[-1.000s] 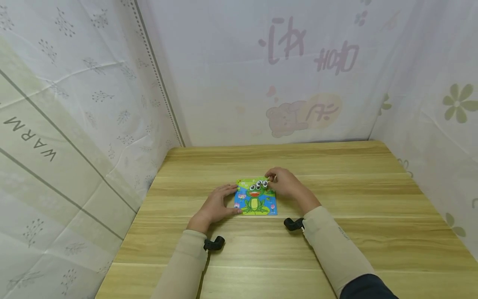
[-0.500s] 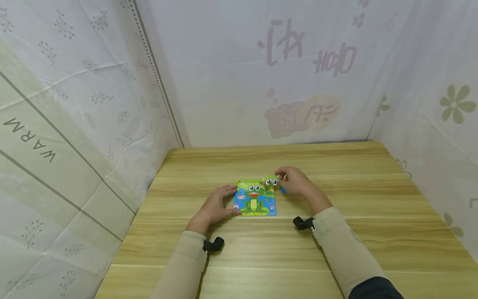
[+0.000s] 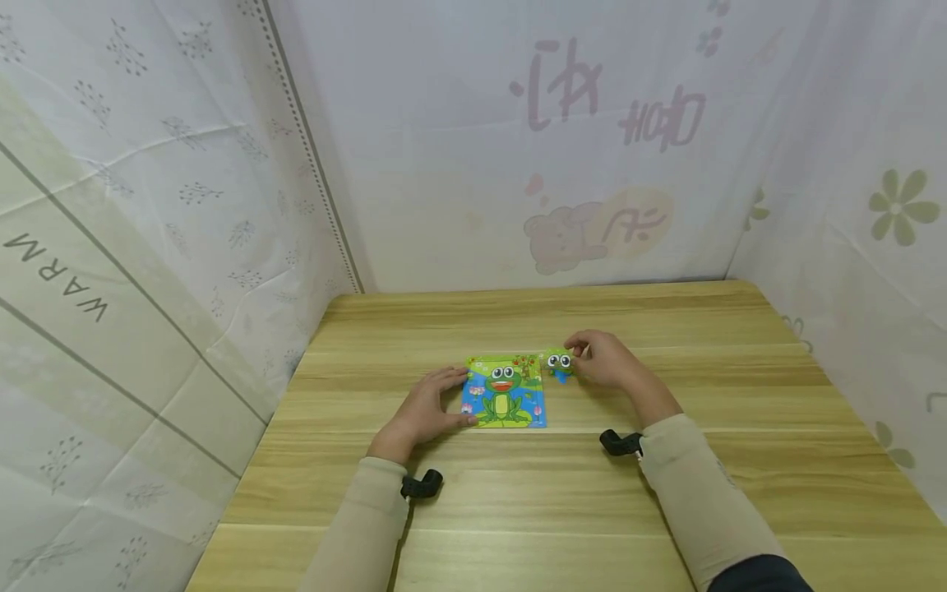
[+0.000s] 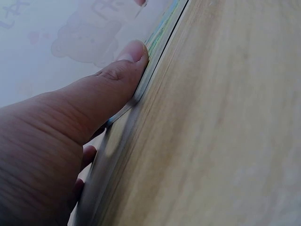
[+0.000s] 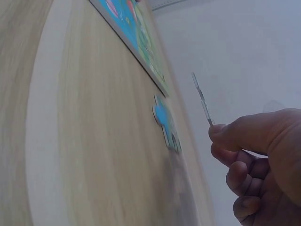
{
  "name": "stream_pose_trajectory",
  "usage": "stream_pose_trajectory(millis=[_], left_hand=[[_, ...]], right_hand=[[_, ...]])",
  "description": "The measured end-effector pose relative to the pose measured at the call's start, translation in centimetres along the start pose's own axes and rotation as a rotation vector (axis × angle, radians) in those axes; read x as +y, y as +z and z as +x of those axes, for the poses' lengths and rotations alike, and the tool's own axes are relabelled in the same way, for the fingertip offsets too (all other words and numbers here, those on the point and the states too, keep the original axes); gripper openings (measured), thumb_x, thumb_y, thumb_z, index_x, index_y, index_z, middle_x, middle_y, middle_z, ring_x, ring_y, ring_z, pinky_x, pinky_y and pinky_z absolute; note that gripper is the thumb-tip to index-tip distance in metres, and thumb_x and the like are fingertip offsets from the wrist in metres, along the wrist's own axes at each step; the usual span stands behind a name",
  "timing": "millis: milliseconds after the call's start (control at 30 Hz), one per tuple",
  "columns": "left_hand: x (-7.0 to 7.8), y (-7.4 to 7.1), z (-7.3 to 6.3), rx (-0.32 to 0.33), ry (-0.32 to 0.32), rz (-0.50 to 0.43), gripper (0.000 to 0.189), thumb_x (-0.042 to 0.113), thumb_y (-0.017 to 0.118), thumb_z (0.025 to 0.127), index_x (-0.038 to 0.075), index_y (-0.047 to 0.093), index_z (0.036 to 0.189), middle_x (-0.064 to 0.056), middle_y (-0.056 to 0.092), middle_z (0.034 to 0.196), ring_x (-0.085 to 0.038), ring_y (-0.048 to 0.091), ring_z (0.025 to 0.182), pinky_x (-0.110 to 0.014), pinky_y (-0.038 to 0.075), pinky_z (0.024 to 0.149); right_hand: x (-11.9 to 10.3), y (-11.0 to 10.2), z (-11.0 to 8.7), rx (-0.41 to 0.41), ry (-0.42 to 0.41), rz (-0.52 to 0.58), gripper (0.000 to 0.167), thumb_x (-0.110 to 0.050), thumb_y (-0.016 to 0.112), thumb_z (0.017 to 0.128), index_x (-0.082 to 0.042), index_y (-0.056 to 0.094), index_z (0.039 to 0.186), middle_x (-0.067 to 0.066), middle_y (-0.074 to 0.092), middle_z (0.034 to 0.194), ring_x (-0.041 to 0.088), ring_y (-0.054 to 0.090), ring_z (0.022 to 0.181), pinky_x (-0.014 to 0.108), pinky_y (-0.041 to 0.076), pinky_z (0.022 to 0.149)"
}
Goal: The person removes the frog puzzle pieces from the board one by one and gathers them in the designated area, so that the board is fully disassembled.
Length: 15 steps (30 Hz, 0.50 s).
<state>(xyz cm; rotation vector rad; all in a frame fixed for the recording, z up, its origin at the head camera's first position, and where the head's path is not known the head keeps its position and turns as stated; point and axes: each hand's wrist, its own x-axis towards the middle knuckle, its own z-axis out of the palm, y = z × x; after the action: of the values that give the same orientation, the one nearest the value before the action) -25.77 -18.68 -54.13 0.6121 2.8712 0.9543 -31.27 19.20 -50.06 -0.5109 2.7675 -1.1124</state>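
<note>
A square frog puzzle board [image 3: 503,403] lies flat on the table, with a green frog on blue and green ground. My left hand [image 3: 425,415] rests at its left side, thumb on the near left corner and fingers at the left edge; in the left wrist view the thumb [image 4: 117,70] presses on the corner. Right of the board, my right hand [image 3: 602,359] pinches a puzzle piece [image 3: 559,362] printed with two frog eyes. The right wrist view shows this piece edge-on, raised off the table. Beneath it lies another, partly blue puzzle piece [image 5: 163,117].
The wooden table [image 3: 488,510] reaches out on all sides of the board. Patterned white cloth [image 3: 459,164] hangs behind the table and at both sides. A black wrist camera [image 3: 423,483] sits on the left sleeve, another wrist camera [image 3: 620,442] on the right.
My right hand has moved right with the eye piece, from over the board's upper right corner to beside the board. The blue piece on the table has come into view. The left hand stays put.
</note>
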Motion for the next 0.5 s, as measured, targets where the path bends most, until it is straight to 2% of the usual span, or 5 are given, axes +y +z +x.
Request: stream_pose_trajectory(millis=[100,300,500], left_hand=[[0.0,0.0,0.0,-0.003,0.001,0.000,0.090,0.057,0.087,0.080,0.019,0.054,0.155,0.005,0.043,0.164,-0.024,0.029,0.156,-0.055,0.025,0.126],[0.1,-0.1,0.0,-0.007,0.005,0.009,0.090,0.057,0.087,0.081,0.019,0.053,0.156,0.005,0.042,0.164,-0.024,0.028,0.156,-0.056,0.025,0.125],[-0.1,0.0,0.0,-0.003,0.009,0.007,0.091,0.058,0.086,0.081,0.020,0.052,0.157,0.006,0.042,0.164,-0.025,0.029,0.156,-0.058,0.026,0.124]], right_hand=[[0.6,-0.4,-0.4,0.005,0.013,0.014,0.027,-0.003,0.067,0.098,-0.003,0.070,0.124,0.007,0.063,0.104,0.021,0.056,0.080,0.034,0.051,0.065],[1.6,-1.0,-0.9,0.029,0.027,0.001,0.026,-0.005,0.066,0.099,-0.004,0.070,0.125,0.007,0.064,0.105,0.023,0.057,0.084,0.035,0.051,0.069],[2.4,-1.9,-1.3,0.033,0.060,0.013,0.027,-0.007,0.065,0.099,-0.005,0.070,0.125,0.008,0.063,0.107,0.023,0.057,0.083,0.034,0.051,0.065]])
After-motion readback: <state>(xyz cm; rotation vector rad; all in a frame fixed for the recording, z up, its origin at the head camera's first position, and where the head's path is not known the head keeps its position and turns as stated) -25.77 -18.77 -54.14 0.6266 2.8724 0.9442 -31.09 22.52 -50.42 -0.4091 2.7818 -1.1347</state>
